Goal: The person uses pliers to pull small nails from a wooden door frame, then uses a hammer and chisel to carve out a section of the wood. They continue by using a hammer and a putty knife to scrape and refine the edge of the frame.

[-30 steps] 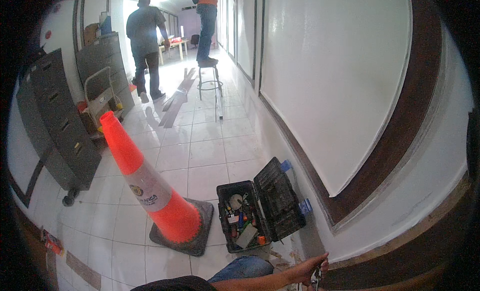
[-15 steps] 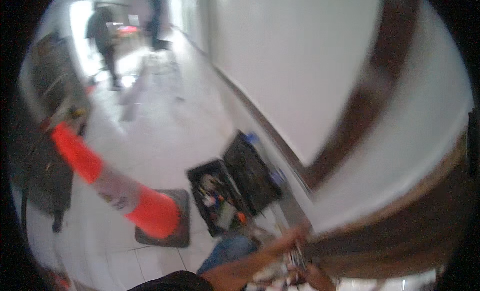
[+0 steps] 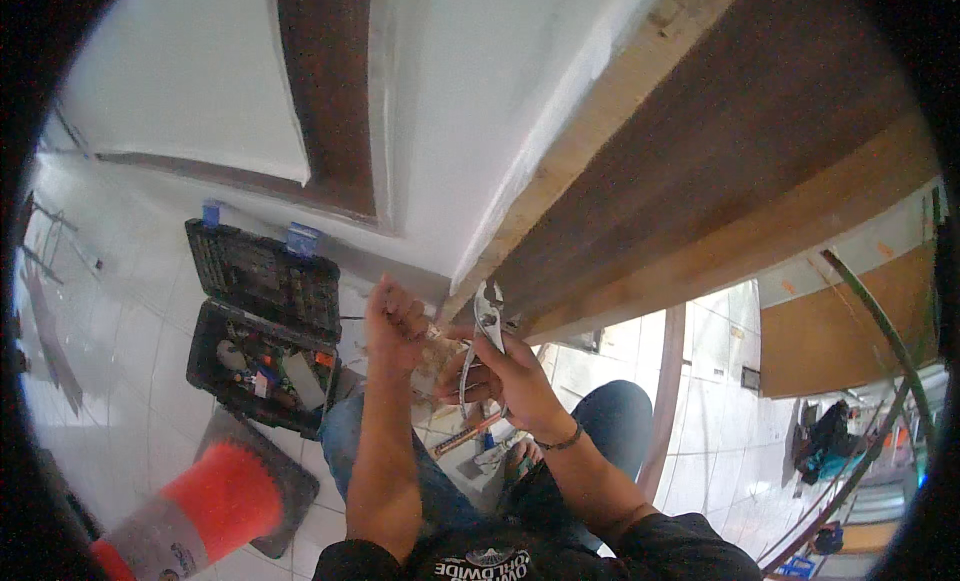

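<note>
Above denim-clad knees (image 3: 615,421), left hand (image 3: 397,326), fingers curled, cannot tell if holding anything; beside it, right hand (image 3: 508,381) grasps metal pliers (image 3: 489,323), nose near brown panel (image 3: 660,181). Beyond left knee, open black toolbox (image 3: 268,273) by white wall (image 3: 445,171).

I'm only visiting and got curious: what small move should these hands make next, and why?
Perhaps the right hand should close more firmly around the pliers: their handles look spread apart, and the left hand, curled nearby, isn't steadying them.
</note>
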### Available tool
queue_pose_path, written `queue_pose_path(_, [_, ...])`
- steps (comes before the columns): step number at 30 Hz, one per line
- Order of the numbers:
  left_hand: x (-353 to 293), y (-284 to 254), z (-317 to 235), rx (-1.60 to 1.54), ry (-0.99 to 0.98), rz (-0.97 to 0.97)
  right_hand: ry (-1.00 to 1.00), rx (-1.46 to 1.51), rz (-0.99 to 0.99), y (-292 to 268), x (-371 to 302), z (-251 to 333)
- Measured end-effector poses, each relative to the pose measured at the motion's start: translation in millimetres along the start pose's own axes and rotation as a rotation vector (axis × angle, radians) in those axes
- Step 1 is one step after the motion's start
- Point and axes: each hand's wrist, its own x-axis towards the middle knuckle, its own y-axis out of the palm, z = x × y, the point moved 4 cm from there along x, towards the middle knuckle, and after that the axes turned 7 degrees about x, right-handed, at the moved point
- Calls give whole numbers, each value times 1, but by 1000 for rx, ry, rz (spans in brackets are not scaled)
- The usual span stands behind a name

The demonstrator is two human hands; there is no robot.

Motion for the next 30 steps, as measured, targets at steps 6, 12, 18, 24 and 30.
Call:
queue_pose_path(6, [-1,-3,-7,-12,66,-41,43,62,-3,0,4,-9])
queue_pose_path(12, [-4,-7,-18,-30,121,-78,-147,-269,-48,-40,22,-37])
queue_pose_path(18, [-3,-16,-23,-52,152,8,0,-2,-49,-9,19,-8])
queue_pose_path(24, [-3,-12,-21,-41,150,39,66,50,-130,-20,25,-24])
queue_pose_path(30, [-5,-8,-17,-13,165,7,71,64,-90,-20,29,-28])
